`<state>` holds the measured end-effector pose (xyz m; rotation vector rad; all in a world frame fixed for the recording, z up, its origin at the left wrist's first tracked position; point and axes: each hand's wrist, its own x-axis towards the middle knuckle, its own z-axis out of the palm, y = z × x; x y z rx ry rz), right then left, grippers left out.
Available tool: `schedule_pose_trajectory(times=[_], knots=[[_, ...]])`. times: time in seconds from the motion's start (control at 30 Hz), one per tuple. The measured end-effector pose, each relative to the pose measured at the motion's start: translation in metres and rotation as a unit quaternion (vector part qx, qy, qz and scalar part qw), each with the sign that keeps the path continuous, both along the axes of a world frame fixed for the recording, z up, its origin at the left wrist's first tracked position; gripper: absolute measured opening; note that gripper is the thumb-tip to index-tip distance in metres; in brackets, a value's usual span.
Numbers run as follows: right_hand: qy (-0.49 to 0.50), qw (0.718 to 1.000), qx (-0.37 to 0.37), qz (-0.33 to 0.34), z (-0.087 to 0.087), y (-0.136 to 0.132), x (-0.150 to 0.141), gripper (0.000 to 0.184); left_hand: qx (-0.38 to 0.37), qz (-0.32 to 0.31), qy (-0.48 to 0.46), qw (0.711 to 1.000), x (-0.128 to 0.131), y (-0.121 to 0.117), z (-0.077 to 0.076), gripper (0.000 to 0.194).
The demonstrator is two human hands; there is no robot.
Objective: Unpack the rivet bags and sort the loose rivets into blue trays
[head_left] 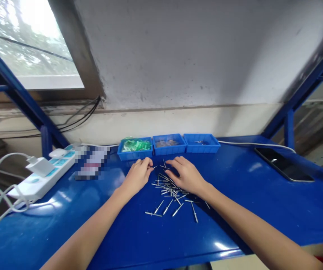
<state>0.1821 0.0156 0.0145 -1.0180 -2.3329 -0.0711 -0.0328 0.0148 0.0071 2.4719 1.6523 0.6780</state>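
Observation:
Loose silver blind rivets [172,187] lie in a heap on the blue tabletop, with several strays scattered nearer me. My left hand [139,172] is closed in a pinch at the heap's far left, and the thin shank of a blind rivet [154,166] sticks out from the fingertips. Over the heap's far right side, my right hand [186,173] has thumb and index finger apart. Just by those fingertips are a couple of rivets [165,167]; contact with them is hard to make out.
Behind my hands stand three blue bins: the left bin [135,154] holds green and clear plastic, the middle bin [169,150] small pieces, the right bin [202,148] a few rivets. A power strip [41,182] with cables is left; a phone [284,165] lies right.

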Motion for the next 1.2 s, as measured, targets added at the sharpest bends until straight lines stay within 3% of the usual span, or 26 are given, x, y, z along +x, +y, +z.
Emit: schedule_pose_trajectory(times=[0.2, 0.37, 0.7, 0.93, 1.03, 1.13, 1.2], knots=[[-0.006, 0.997, 0.047, 0.058, 0.001, -0.007, -0.004, 0.019, -0.053, -0.088, -0.173, 0.98, 0.018, -0.019, 0.016, 0.004], [-0.005, 0.996, 0.066, 0.064, 0.002, -0.007, -0.002, 0.019, -0.081, -0.091, -0.229, 0.966, 0.022, -0.022, 0.019, 0.003], [0.067, 0.996, 0.045, 0.049, 0.01, -0.007, 0.003, 0.02, 0.033, -0.087, -0.153, 0.984, 0.02, -0.027, 0.024, 0.019], [0.054, 0.988, 0.124, 0.078, 0.02, -0.006, 0.011, 0.018, -0.033, -0.138, -0.143, 0.98, 0.011, -0.026, 0.032, 0.029], [0.079, 0.983, 0.163, -0.035, 0.03, 0.012, 0.035, 0.024, -0.066, -0.138, -0.065, 0.986, 0.001, -0.029, 0.034, 0.019], [0.057, 0.94, 0.16, -0.297, 0.029, 0.035, 0.064, 0.032, -0.076, -0.125, 0.027, 0.989, -0.008, -0.029, 0.03, 0.009], [0.003, 0.917, 0.109, -0.384, 0.02, 0.043, 0.075, 0.037, -0.09, -0.126, 0.058, 0.986, -0.011, -0.029, 0.026, 0.004]])
